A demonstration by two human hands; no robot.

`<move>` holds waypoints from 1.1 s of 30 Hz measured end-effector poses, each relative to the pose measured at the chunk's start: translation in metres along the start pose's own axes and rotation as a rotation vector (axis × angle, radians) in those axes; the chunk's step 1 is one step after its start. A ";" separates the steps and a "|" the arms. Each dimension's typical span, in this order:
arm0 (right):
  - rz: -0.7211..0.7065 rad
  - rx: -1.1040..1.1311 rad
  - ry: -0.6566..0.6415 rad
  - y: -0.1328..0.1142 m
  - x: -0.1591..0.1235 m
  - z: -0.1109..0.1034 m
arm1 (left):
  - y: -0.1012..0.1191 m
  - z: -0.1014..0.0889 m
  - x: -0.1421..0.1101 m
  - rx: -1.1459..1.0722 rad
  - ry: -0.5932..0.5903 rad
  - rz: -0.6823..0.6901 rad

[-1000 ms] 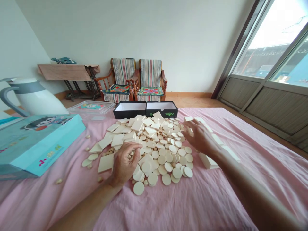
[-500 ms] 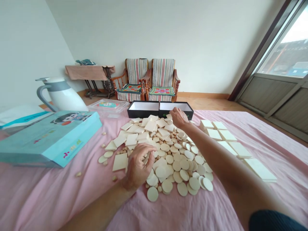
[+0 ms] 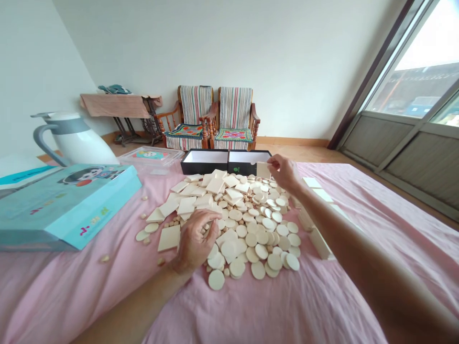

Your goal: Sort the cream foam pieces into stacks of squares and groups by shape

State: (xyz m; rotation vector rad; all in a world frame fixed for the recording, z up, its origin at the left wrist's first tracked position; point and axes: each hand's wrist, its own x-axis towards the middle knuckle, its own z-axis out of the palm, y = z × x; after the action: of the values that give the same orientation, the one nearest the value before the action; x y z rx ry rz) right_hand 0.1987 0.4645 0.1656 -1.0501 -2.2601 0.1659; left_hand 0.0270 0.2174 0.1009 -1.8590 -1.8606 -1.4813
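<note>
A heap of pale wooden pieces [image 3: 233,220], square tiles at the back and round discs in front, lies on a pink cloth [image 3: 272,306]. My left hand [image 3: 195,239] rests on the heap's near left side, fingers curled and pinched on small pieces I cannot make out. My right hand [image 3: 285,173] is raised at the heap's far right, pinching a square wooden tile [image 3: 263,170] just in front of the open black box [image 3: 225,161]. A row of stacked square tiles [image 3: 317,215] runs along the right, partly hidden by my right forearm.
A light blue flat box [image 3: 68,203] lies at the left, with a white jug [image 3: 77,141] behind it and a clear plastic box [image 3: 150,156] beside that. Two striped wooden chairs [image 3: 211,119] stand by the far wall. Windows line the right side.
My right hand has lifted a square tile off the back of the heap and holds it up near the black box. My left hand has stayed on the heap.
</note>
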 end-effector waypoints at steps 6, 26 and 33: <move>0.197 0.385 -0.116 0.044 -0.067 -0.095 | 0.001 0.004 0.001 0.038 -0.001 0.005; 0.278 -0.088 -0.093 0.057 -0.163 -0.106 | -0.006 0.007 0.000 0.050 -0.025 -0.005; 0.296 -0.588 -0.175 0.017 -0.186 -0.084 | -0.004 0.005 0.000 0.046 -0.022 -0.009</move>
State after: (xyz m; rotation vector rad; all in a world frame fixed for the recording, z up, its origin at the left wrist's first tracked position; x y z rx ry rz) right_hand 0.3495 0.3292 0.1345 -1.7336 -2.3540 -0.3186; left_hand 0.0266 0.2219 0.0959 -1.8566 -1.8985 -1.4141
